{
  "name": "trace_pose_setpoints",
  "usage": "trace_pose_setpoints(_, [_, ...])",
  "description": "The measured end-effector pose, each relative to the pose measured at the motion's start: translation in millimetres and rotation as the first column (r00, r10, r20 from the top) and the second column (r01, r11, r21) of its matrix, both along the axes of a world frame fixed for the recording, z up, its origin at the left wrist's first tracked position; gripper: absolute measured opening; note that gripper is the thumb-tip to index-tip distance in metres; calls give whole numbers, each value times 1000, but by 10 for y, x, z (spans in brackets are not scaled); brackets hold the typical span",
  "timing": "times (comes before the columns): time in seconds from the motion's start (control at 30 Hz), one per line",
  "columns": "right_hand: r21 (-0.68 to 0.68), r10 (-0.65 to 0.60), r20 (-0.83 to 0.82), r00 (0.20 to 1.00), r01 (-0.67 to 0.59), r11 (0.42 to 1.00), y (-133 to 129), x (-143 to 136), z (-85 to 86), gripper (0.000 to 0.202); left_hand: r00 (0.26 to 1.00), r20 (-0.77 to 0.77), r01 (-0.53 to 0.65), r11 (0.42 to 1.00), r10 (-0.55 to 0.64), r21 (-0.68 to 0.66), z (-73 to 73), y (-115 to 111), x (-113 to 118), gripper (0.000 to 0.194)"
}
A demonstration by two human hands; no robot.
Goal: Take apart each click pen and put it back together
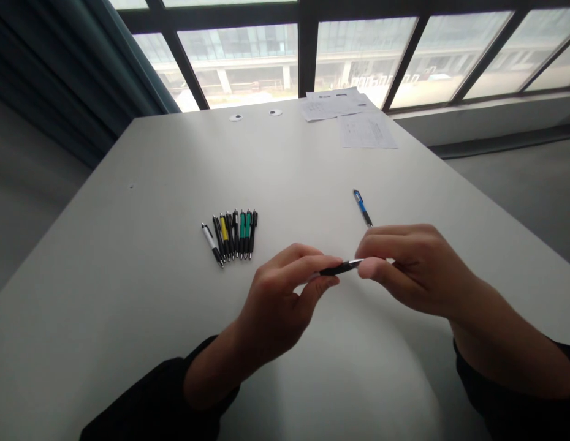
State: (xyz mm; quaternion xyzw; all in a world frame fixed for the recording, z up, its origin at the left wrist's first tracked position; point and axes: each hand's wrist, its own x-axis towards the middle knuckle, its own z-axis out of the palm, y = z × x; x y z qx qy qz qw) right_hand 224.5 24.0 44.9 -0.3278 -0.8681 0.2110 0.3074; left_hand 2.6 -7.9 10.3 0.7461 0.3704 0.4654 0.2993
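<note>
Above the front part of the white table, my left hand [285, 297] pinches a dark pen [339, 268] between thumb and fingers. The pen lies nearly level, and its silvery tip points right. My right hand [409, 266] is closed at that tip, with thumb and forefinger around the end. Left of my hands, several pens [234, 236] lie side by side in a row, among them black, green and yellow ones and a white one at the left edge. A blue pen [362, 207] rests on the table just beyond my right hand.
Printed papers [368, 130] lie at the table's back right. Two small white ovals with dark spots [236, 117] are near the back edge of the table [174, 159]. Windows stand behind it, and a dark blue curtain [83, 67] hangs at the left.
</note>
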Motion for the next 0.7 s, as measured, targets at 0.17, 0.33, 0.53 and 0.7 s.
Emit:
trace_pose_setpoints(0.17, [-22, 25, 15, 1000, -25, 999, -4, 9, -15, 7, 998, -59, -10, 999, 12, 36, -6, 28, -68, 22])
trace_pose_setpoints(0.33, [-24, -4, 80, 997, 6, 1000, -4, -35, -52, 30, 989, -146, -7, 994, 22, 105, 23, 50, -123, 20])
trace_pose_setpoints(0.53, [-19, 48, 92, 995, -46, 999, -11, -96, -97, 17, 970, -244, 36, 974, 20, 224, 41, 82, -159, 18])
trace_pose_setpoints(0.7, [-67, 15, 158, 987, -4, 998, -41, -199, -209, 37, 943, -328, 63, 930, 63, 362, 42, 100, -204, 21])
